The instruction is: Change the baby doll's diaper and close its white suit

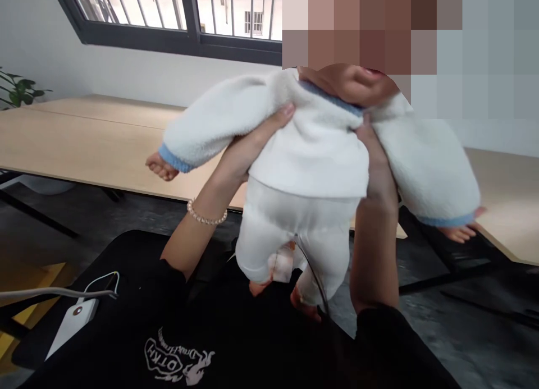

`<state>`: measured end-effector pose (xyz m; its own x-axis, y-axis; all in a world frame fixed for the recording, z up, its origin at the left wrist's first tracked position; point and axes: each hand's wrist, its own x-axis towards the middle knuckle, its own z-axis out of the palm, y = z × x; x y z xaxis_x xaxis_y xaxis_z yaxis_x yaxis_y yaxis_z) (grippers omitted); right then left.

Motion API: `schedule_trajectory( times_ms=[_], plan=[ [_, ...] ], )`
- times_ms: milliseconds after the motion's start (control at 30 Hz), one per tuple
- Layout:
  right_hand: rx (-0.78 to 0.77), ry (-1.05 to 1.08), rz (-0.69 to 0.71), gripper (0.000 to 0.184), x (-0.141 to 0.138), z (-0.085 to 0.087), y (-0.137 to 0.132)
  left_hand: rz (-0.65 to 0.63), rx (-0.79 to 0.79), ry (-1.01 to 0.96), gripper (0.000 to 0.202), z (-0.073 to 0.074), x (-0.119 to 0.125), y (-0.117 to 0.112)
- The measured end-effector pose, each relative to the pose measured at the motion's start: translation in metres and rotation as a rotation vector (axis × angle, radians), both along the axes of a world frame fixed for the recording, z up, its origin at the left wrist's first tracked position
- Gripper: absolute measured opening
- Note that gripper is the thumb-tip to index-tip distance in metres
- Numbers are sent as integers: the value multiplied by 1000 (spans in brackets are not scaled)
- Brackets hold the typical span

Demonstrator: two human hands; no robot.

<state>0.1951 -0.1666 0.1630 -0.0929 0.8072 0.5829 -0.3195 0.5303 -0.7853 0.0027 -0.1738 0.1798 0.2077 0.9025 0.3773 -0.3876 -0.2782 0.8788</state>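
A baby doll (309, 159) in a white fleece top with blue trim and white trousers hangs upright in front of my chest, facing me. My left hand (265, 133) grips it under the arm on the left, thumb on its chest; a beaded bracelet (206, 214) circles that wrist. On the other side my right hand (377, 161) holds the doll under its other arm, somewhat blurred. Both doll arms stick out sideways. A small white tag (283, 265) shows between its legs, and its feet dangle over my black shirt. The upper head is covered by pixelation.
Behind the doll stretches a light wooden table (84, 136) below a barred window (177, 18). On a black chair (135, 265) at the left lies a white device (73, 321) with a cable. A green plant (25, 91) stands at the far left.
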Motion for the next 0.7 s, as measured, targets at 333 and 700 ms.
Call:
schedule_trajectory(
  times_ms=[333, 700],
  plan=[
    [-253, -13, 81, 36, -12, -24, 68, -113, -163, -121, 30, -33, -18, 77],
    [-438, -34, 21, 42, -13, -76, 130, -28, -309, -24, 38, -95, -17, 142]
  ],
)
